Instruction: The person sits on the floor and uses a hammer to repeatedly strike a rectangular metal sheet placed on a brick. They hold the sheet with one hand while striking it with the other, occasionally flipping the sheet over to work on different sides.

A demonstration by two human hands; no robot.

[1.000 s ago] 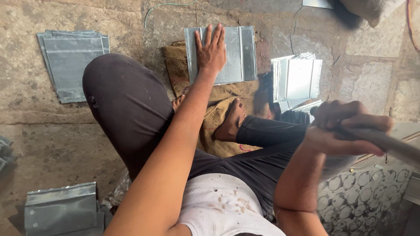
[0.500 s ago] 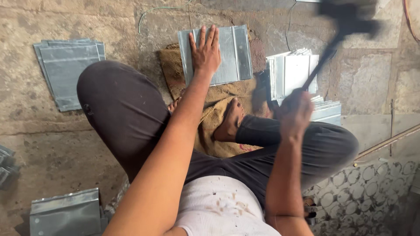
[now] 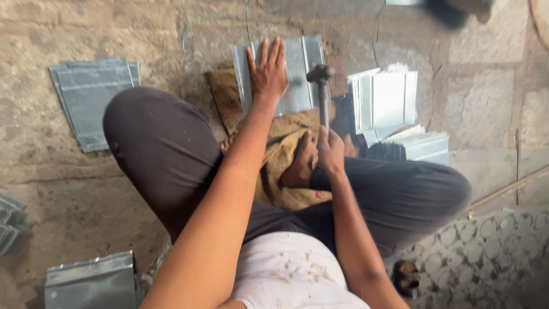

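I press my left hand [image 3: 267, 71], fingers spread flat, on the metal sheet [image 3: 300, 74] lying on the burlap [image 3: 286, 154]; my right hand [image 3: 330, 151] grips the hammer [image 3: 321, 86], so I strike squarely, clear of those fingers

The scene is lit by soft, even daylight, moderately bright. Glare is seen on the stacked metal sheets [image 3: 384, 98] at two o'clock, which are nearly washed out. Motion blur is seen on the hammer [image 3: 322, 86] and the right hand [image 3: 330, 150]. Deeper shadow is gathered at the seven o'clock corner. Soft focus is noted at the five o'clock edge.
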